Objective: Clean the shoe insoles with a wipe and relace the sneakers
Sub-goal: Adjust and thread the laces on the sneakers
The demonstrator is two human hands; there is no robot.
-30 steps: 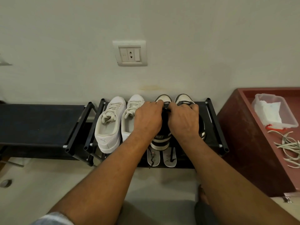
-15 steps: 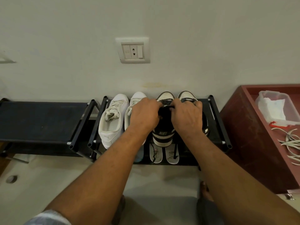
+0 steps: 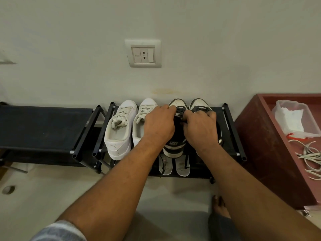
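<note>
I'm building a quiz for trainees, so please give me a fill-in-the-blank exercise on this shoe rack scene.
1. The left hand and right hand work a sneaker and its ____ laces.
2. Left of it stands a pair of ____ sneakers.
3. ____ insoles lie below it on the rack.
Missing: black; white; two.

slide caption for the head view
Left hand and right hand work the dark lace of a black-and-white sneaker on the shoe rack
</note>
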